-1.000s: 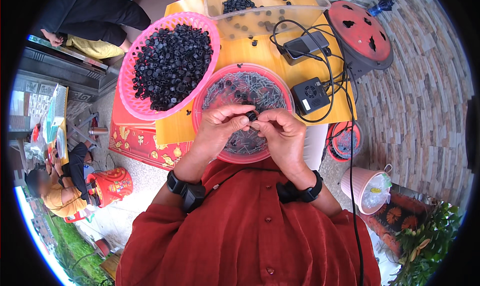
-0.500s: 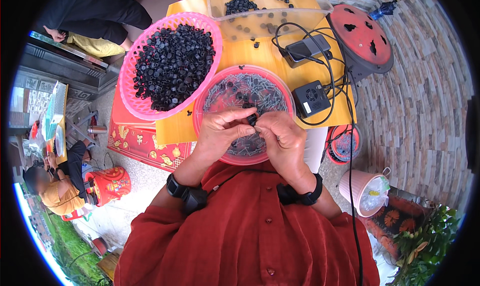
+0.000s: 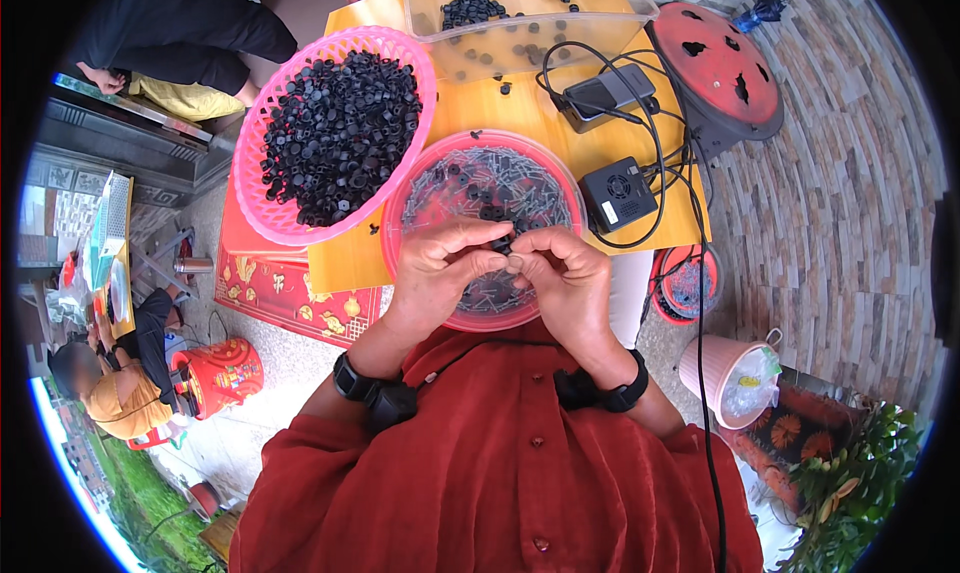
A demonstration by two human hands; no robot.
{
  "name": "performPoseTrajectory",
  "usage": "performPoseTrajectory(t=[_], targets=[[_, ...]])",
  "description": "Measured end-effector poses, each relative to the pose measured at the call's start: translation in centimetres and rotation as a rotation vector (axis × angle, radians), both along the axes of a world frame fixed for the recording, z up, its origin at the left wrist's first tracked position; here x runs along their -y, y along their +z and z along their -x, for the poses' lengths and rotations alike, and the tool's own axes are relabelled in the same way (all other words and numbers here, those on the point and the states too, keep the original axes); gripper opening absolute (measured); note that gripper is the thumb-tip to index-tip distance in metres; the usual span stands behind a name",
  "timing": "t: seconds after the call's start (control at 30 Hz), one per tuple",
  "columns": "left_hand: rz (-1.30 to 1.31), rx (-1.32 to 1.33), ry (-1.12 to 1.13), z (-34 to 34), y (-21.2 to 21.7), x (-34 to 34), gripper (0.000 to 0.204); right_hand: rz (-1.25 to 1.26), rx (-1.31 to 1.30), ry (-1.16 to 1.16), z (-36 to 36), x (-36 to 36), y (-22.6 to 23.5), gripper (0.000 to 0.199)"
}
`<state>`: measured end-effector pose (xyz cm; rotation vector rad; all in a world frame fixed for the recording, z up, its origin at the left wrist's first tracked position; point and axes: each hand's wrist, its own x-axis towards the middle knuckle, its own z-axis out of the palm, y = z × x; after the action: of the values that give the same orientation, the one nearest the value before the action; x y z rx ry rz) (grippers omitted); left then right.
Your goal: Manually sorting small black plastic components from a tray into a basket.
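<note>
"What is grasped?"

"A small black piece (image 3: 503,243) is pinched by the left grip (image 3: 432,263) over the red bowl (image 3: 487,321) of screws (image 3: 535,188); whether anything is held by the right grip (image 3: 572,275) cannot be told."

"Any change?"

"The right grip is less curled than half a second ago; the piece seems adjusted, not released."

"Farther out?"

"On the worktop (image 3: 462,108), black caps (image 3: 340,123) are heaped in the pink basket (image 3: 428,78), far left."

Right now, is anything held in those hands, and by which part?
A black piece is pinched between thumb and forefinger of the left hand; the grip hides exactly where. Whether the right hand holds it too cannot be told.
</note>
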<state>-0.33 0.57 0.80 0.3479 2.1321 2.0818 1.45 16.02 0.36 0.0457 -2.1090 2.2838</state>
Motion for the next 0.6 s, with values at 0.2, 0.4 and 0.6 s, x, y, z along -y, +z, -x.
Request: performPoseTrajectory(t=[0.2, 0.4, 0.6], targets=[[0.059, -0.110, -0.019, 0.0, -0.3, 0.0, 0.025, 0.213, 0.113, 0.001, -0.1, 0.2, -0.6, 0.014], [-0.058, 0.180, 0.018, -0.8, -0.7, -0.4, 0.025, 0.302, 0.082, 0.016, 0.2, 0.0, -1.9, 0.020], [-0.272, 0.390, 0.058, -0.8, -1.4, -0.4, 0.024, 0.220, 0.074, 0.038, 0.6, -0.1, -3.0, 0.024]])
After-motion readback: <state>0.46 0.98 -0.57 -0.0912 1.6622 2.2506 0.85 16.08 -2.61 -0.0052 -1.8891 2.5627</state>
